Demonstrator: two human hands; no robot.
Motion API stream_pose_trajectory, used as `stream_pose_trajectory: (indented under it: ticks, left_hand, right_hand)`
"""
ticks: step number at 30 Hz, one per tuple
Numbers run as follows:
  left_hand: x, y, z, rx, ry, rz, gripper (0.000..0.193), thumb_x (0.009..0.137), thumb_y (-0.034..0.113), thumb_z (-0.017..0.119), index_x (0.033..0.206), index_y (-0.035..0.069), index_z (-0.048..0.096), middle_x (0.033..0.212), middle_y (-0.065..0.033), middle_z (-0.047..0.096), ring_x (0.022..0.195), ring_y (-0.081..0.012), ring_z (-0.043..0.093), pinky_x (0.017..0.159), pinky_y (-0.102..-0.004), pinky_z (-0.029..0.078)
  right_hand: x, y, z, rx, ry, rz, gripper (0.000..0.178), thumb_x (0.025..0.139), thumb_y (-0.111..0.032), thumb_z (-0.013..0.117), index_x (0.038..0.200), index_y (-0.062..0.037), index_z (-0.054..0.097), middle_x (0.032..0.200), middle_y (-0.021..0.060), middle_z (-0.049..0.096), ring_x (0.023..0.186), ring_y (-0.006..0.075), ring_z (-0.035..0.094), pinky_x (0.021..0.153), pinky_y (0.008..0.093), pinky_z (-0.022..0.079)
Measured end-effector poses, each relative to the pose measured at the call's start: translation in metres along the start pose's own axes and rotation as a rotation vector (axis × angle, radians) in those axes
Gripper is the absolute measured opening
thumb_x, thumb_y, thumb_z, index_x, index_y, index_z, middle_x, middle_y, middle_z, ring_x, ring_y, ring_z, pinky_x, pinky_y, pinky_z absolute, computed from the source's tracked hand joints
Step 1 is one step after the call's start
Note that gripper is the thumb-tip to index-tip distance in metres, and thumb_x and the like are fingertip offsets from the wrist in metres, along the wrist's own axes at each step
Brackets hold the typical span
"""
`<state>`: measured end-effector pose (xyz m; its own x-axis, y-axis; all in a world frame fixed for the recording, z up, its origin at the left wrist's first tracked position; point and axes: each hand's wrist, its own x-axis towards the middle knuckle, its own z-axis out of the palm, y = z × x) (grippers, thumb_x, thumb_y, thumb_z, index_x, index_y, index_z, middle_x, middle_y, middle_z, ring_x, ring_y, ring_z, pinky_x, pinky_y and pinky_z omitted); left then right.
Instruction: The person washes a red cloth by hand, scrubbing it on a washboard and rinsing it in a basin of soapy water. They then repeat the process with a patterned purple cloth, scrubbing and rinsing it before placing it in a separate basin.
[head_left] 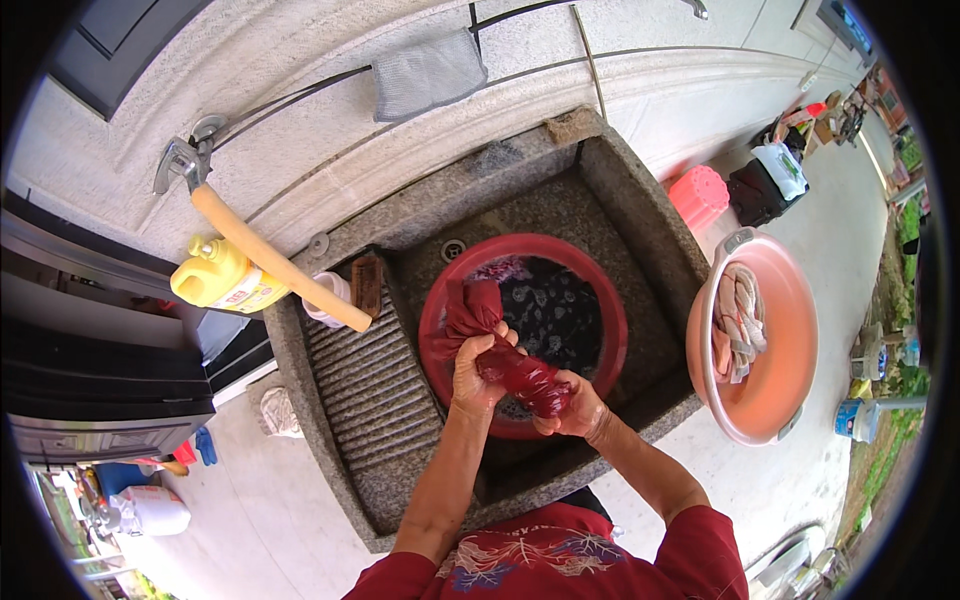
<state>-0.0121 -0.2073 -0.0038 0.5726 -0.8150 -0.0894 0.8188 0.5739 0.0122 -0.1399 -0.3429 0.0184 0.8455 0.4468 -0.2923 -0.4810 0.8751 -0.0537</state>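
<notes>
A wet, dark red cloth (527,383) is bunched and twisted between my two hands over a red basin (618,335). My left hand (473,368) is closed around its middle, and a loose puffed end rises beyond the fingers. Round the lower right end my right hand (577,404) is closed. Below the cloth, the basin holds dark, sudsy water (560,318). A patterned purplish cloth (503,268) lies partly in the water at the far side. The basin stands inside a stone sink (655,215).
Left of the basin is a ribbed washboard slab (365,390). A brush (367,286), yellow detergent jug (228,275) and tap with a tan hose (270,258) are at the sink's left. On the right, an orange-pink tub (785,375) holds light cloths (738,315). A grey rag (428,75) hangs on the wall.
</notes>
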Motion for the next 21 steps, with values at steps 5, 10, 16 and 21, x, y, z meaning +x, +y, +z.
stream_pose_trajectory:
  ticks: [5,10,16,21]
  left_hand:
    - [0.0,-0.015,0.039,0.101,0.133,0.096,0.034,0.081,0.022,0.062,0.108,0.003,0.053,0.101,-0.0059,0.059,0.108,-0.0237,0.054,0.097,-0.051,0.042]
    - [0.0,-0.006,0.015,-0.242,0.078,0.089,0.028,0.088,0.034,0.056,0.095,0.007,0.055,0.093,-0.0038,0.061,0.089,-0.0245,0.06,0.095,-0.0502,0.042]
    - [-0.008,0.002,0.004,-0.137,0.417,0.021,0.026,0.088,0.032,0.056,0.078,0.008,0.055,0.078,-0.0032,0.061,0.077,-0.0219,0.059,0.084,-0.0416,0.047]
    - [-0.023,-0.012,0.022,-0.081,0.218,-0.15,0.037,0.091,0.04,0.046,0.079,0.006,0.056,0.079,-0.0067,0.061,0.076,-0.0238,0.059,0.076,-0.0369,0.049]
  right_hand:
    - [0.014,0.026,-0.008,0.265,-0.05,-0.131,0.047,0.09,-0.039,0.035,0.105,-0.0002,0.057,0.058,0.0083,0.054,0.042,0.0189,0.046,0.048,0.0319,0.038]
    - [0.015,0.016,0.014,-0.147,0.218,-0.357,0.041,0.089,-0.03,0.05,0.116,0.0001,0.046,0.077,0.0119,0.058,0.047,0.0205,0.05,0.054,0.0336,0.048]
    - [0.001,0.033,0.046,-1.545,0.44,-0.9,0.082,0.07,-0.021,0.078,0.134,-0.0037,0.031,0.103,0.0173,0.055,0.074,0.0276,0.06,0.068,0.0339,0.052]
    - [-0.003,0.015,0.072,-2.382,0.381,-1.39,0.073,0.06,-0.041,0.081,0.119,-0.009,0.05,0.106,0.0118,0.048,0.091,0.0283,0.053,0.077,0.0444,0.043]
